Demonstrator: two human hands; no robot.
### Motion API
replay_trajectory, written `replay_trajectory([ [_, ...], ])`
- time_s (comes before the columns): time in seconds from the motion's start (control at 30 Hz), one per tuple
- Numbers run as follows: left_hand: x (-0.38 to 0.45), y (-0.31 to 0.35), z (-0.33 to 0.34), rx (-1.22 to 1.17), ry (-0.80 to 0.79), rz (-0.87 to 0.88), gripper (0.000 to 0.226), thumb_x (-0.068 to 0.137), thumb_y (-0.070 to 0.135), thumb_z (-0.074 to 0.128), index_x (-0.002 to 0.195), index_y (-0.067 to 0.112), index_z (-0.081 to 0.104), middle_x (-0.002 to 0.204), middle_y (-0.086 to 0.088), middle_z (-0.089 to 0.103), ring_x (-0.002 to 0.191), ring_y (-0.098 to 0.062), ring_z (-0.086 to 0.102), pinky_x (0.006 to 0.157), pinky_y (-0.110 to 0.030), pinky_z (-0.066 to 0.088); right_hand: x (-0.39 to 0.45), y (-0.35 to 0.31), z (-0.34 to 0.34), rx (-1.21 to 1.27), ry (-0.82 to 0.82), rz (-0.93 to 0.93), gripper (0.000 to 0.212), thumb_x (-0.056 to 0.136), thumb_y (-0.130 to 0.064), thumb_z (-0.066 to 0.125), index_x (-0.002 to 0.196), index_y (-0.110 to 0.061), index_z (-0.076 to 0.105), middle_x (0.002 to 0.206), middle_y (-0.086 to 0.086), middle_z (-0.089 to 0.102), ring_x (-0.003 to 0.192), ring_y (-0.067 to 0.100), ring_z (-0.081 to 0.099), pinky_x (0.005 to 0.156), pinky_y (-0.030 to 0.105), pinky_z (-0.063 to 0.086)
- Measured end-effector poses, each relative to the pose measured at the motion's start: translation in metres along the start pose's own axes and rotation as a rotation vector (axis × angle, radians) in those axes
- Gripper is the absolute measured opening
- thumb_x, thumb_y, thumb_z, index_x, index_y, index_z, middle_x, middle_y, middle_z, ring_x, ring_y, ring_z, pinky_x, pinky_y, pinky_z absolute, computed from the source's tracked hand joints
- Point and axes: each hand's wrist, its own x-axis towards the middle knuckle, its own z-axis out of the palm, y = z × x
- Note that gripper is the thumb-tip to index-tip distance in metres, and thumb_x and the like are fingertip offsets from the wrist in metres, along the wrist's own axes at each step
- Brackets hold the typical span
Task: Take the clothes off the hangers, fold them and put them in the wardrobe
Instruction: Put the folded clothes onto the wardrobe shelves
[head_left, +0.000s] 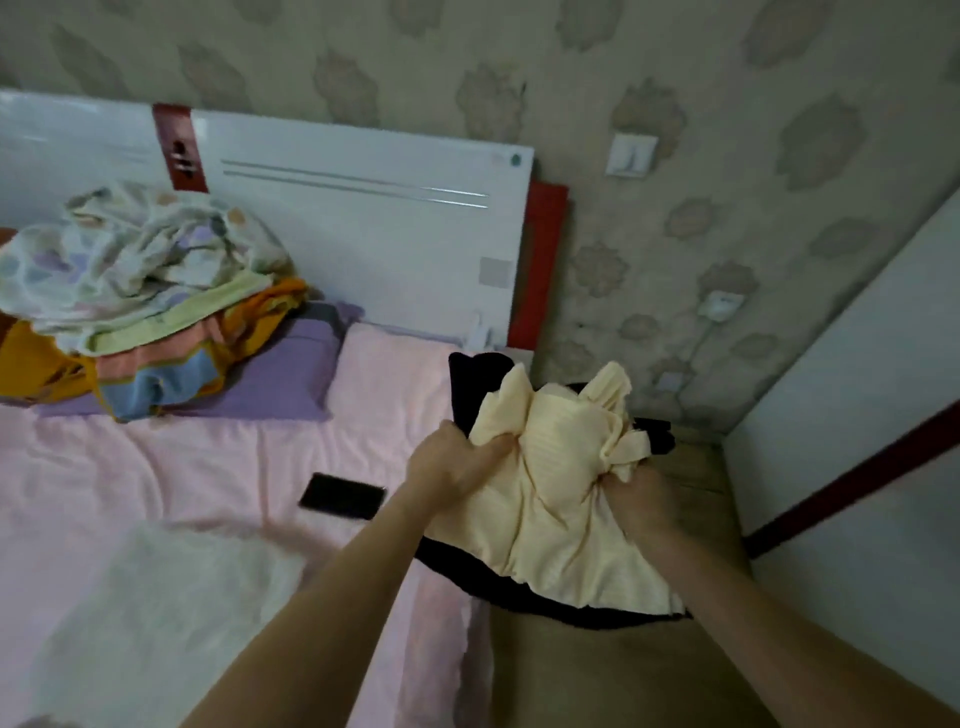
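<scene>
My left hand (457, 462) and right hand (641, 506) each clutch a bunched fistful of the cream garment (556, 483), held over the dark clothing (467, 384) at the bed's (208, 467) three o'clock edge. Gripped this crumpled, it may crease or slide floorward. A phone (343, 496) lies at nine o'clock; piled bedding (140, 291) sits at ten, under patterned wallpaper (675, 249).

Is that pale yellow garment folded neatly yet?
No. The yellow garment is bunched and creased, gripped by the left hand and right hand above a dark garment.
</scene>
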Motion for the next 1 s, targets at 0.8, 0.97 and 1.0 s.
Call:
replay_trajectory([
  [0.8, -0.089, 0.445, 0.316, 0.499, -0.697, 1.144, 0.074, 0.082, 0.066, 0.055, 0.126, 0.007, 0.053, 0.117, -0.01, 0.063, 0.103, -0.027, 0.062, 0.075, -0.031, 0.044, -0.071, 0.211, -0.331, 0.323, 0.974, 0.718, 0.032, 0.096, -0.027, 0.044, 0.118, -0.005, 0.053, 0.11, 0.014, 0.064, 0.097, 0.029, 0.061, 0.08, 0.034, 0.05],
  [0.97, -0.15, 0.475, 0.327, 0.354, -0.898, 1.385, 0.037, 0.088, 0.056, 0.057, 0.101, 0.022, 0.053, 0.092, 0.008, 0.057, 0.091, -0.016, 0.058, 0.074, -0.027, 0.04, -0.13, 0.201, -0.36, 0.273, 1.256, 0.82, 0.036, 0.096, -0.024, 0.045, 0.13, -0.01, 0.042, 0.111, 0.012, 0.063, 0.094, 0.029, 0.06, 0.07, 0.028, 0.039],
  [1.0, -0.163, 0.48, 0.326, 0.321, -0.934, 1.42, 0.033, 0.088, 0.056, 0.057, 0.096, 0.024, 0.051, 0.084, 0.012, 0.053, 0.086, -0.013, 0.057, 0.072, -0.027, 0.04, -0.143, 0.197, -0.365, 0.243, 1.315, 0.845, 0.035, 0.096, -0.023, 0.045, 0.129, -0.01, 0.042, 0.108, 0.013, 0.064, 0.091, 0.029, 0.06, 0.068, 0.028, 0.039],
])
